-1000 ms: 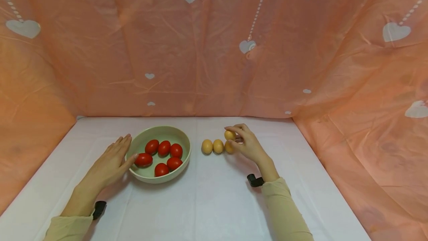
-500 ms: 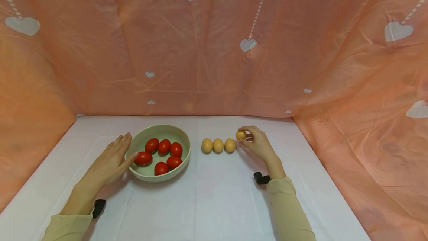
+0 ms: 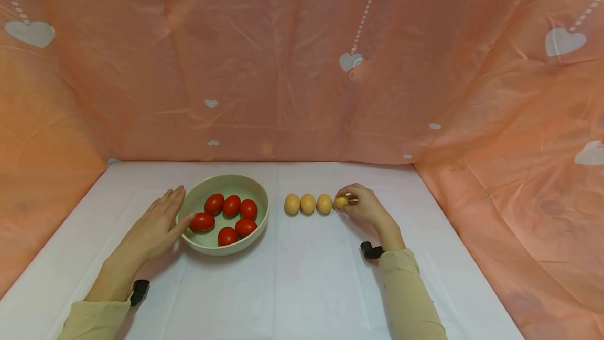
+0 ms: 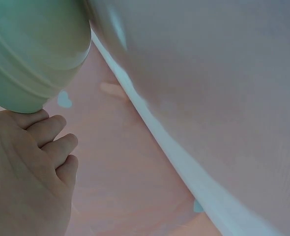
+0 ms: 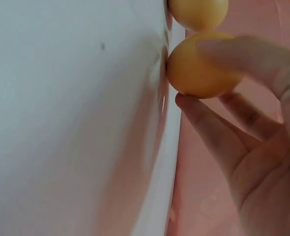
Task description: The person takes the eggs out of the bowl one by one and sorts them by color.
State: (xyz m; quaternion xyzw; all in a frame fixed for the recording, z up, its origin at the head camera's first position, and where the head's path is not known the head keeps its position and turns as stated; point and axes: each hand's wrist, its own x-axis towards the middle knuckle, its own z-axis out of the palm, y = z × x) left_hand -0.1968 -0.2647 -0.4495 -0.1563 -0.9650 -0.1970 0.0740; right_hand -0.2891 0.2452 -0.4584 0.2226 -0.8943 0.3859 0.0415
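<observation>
Across the back and sides, an orange backdrop point(image 3: 189, 77) printed with pale hearts. In front of it, a table point(image 3: 226, 298) under white cloth. On the cloth, toward the left, a round, pale green bowl point(image 3: 222, 251), upright, with much of the inner floor in sight.

Against the bowl's left side, the left hand point(image 3: 153, 227), with fingers straight and together along the outer wall and thumb reaching inward over the rim. To the right of the bowl, well apart from it, the right hand point(image 3: 365, 206), pinching one small thing between thumb and fingers.

Inside the bowl, six red tomatoes point(image 3: 232, 206): three in an arc on the far side, one on its side at the left just beside the left thumb, two together on the near side. Impossible to tell whether thumb and tomato touch.

Between bowl and right hand, three yellow oval fruits point(image 3: 308, 203) in a row on the cloth. At the row's right end, just beside the third, the held yellow fruit point(image 5: 196, 69), gripped at the fingertips, low at the cloth. Too close to the neighbour to tell contact from a narrow gap.
</observation>
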